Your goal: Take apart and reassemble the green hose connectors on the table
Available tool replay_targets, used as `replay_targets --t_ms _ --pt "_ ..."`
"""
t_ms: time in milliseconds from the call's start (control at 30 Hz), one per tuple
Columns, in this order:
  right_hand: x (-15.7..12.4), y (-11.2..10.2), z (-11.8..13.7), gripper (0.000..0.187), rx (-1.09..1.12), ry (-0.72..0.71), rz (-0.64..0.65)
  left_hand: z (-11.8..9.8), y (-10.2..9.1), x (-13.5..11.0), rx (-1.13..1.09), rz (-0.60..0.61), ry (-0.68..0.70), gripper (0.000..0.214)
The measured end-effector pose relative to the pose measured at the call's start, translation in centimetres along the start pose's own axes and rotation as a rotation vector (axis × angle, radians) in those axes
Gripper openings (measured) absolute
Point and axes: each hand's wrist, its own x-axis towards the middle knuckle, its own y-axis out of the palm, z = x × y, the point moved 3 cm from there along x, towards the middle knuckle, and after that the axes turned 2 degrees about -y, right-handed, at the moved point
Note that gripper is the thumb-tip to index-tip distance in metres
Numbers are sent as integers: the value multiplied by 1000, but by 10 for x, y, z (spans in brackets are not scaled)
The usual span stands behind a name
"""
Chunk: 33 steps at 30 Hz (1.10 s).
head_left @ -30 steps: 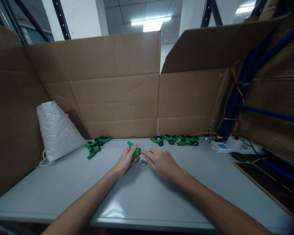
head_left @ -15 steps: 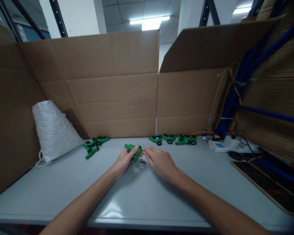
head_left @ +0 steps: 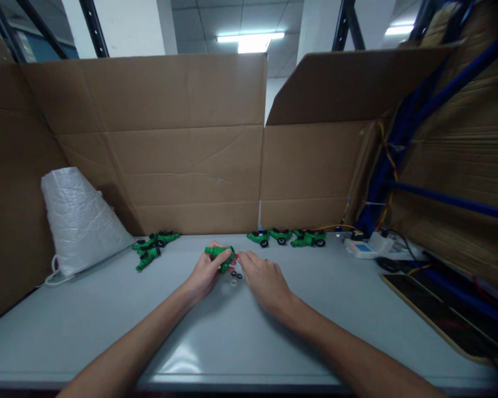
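My left hand (head_left: 206, 272) is closed around a green plastic fitting (head_left: 225, 262), its thumb lying across the top. Fingers pinched, my right hand (head_left: 264, 277) meets the fitting's right end. A speck of red shows at those fingertips, too small to name. On the table just below the fitting lie small black rings (head_left: 238, 276) and a pale ring (head_left: 233, 282). More green fittings with black round parts (head_left: 148, 257) rest at the back left. Others of the kind (head_left: 258, 238) stand in a row along the back, right of centre.
Cardboard panels (head_left: 191, 155) wall in the grey-white table (head_left: 232, 342). A white padded bag (head_left: 81, 226) leans at the left. Toward the right are a power strip (head_left: 363, 249) with cables, a dark flat panel (head_left: 435, 315) and a blue metal frame (head_left: 382, 182).
The whole view has shifted slightly, so everything sits a little further left. My right fingertips still meet the fitting's end, and both hands keep their hold.
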Motion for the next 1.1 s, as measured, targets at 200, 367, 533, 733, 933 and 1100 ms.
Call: replay_targets --t_ms 200,367,533,733,933,1100 --pt "8 2 -27 33 -22 90 -50 -1 -4 2 -77 -16 -9 36" --pt "12 2 -34 38 119 -55 -135 0 -9 5 -143 -65 -61 35" --pt "9 2 -22 35 203 -163 -163 -3 -6 3 -106 -76 -25 35" --pt "8 -1 -24 26 169 -101 -157 -9 -3 -3 4 -30 18 38" --pt "5 -6 -10 21 10 -69 -71 -7 -6 -3 113 -2 42 38" --pt "1 -11 2 26 -33 -51 -27 -6 -8 0 230 -32 111 39"
